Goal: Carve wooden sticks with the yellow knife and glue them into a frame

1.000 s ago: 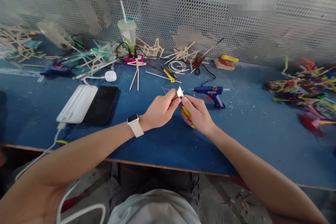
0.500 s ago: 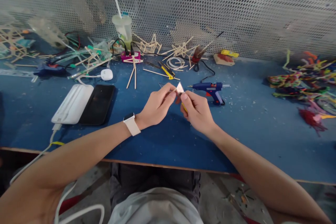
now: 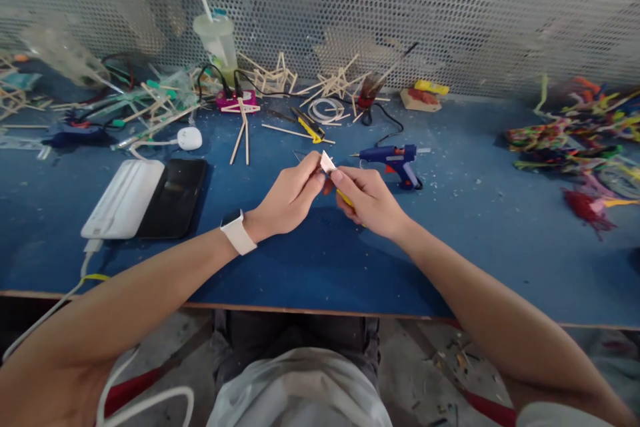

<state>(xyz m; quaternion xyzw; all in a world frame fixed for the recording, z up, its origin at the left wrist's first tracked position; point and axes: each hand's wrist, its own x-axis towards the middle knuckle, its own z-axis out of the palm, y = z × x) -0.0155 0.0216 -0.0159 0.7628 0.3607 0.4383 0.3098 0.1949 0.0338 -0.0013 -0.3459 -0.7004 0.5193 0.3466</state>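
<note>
My right hand point(image 3: 373, 200) is closed around a yellow-handled utility knife point(image 3: 345, 199). Its bright blade point(image 3: 327, 161) points up and to the left, close to my left fingertips. My left hand point(image 3: 293, 193), with a white-strapped watch on the wrist, is pinched on a thin stick that my fingers mostly hide. Both hands are together above the blue table point(image 3: 310, 267). Just right of them lies a blue glue gun point(image 3: 393, 160), nozzle to the left.
Behind my hands lie another yellow-and-black cutter point(image 3: 309, 125), a clear tubing coil point(image 3: 325, 110) and stick structures point(image 3: 337, 83). A power bank point(image 3: 125, 200) and a black phone point(image 3: 173, 199) are at left, a drink cup point(image 3: 216, 43) at the back. Colourful yarn point(image 3: 575, 140) is piled at right.
The blade has turned, now tilting more to the left against my left fingertips. The view has shifted slightly, so both hands appear a little farther left; both grips stay closed.
</note>
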